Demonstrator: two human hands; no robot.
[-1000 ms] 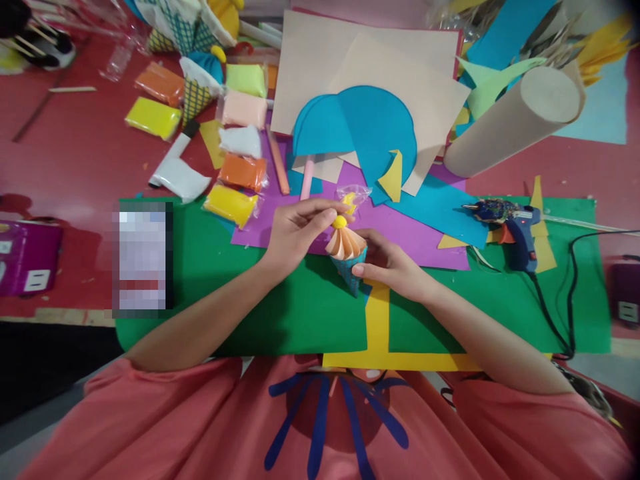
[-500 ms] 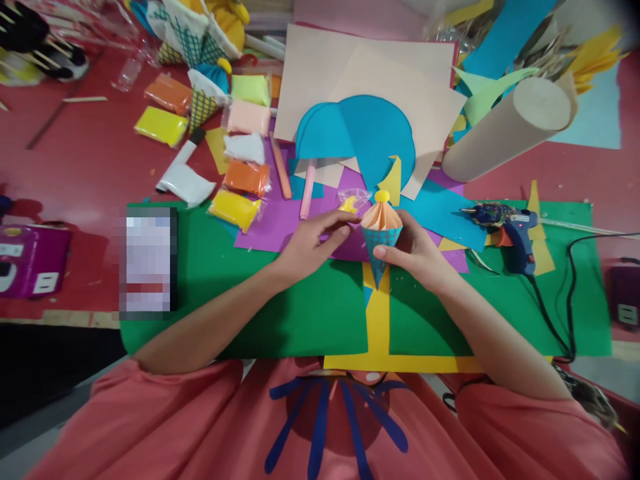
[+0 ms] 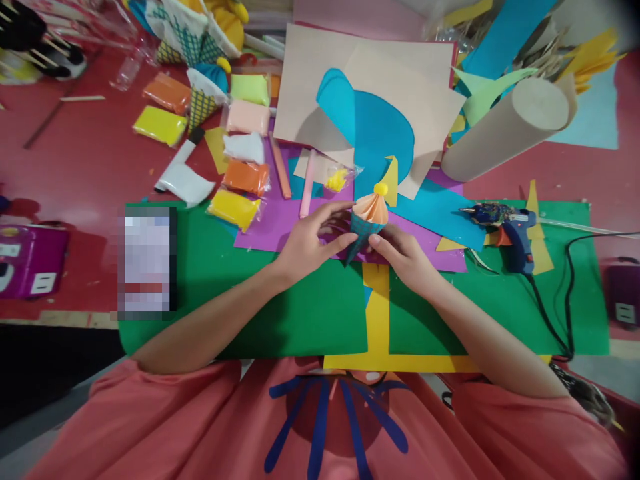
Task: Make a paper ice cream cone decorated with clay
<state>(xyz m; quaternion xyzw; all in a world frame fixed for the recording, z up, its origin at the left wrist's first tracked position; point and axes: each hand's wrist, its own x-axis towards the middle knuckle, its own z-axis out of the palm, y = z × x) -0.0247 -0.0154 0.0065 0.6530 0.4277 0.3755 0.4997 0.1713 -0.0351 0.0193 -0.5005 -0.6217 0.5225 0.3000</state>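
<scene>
Both hands are on a small paper ice cream cone (image 3: 369,212). Its lower part is blue with a grid, its pleated top is peach, and a yellow ball (image 3: 381,190) tops it. The cone leans, with its tip toward me and to the left. My left hand (image 3: 311,241) closes on its left side with thumb and fingers; some fingertips are hidden behind it. My right hand (image 3: 406,257) grips the right side, thumb in front. Just beyond lies a clear packet with yellow clay (image 3: 336,179). A folded blue paper round (image 3: 385,127) lies farther back.
A glue gun (image 3: 517,230) with its cord lies at right on the green sheet (image 3: 240,320). The phone (image 3: 147,260) is at left. Several clay packets (image 3: 245,177) and a marker (image 3: 180,160) lie left of centre. A paper roll (image 3: 505,133) leans at back right.
The cone has shifted left and tilted, and my left hand has closed on it. The packet with yellow clay lies farther back and left. The blue round's left flap has lifted and changed shape.
</scene>
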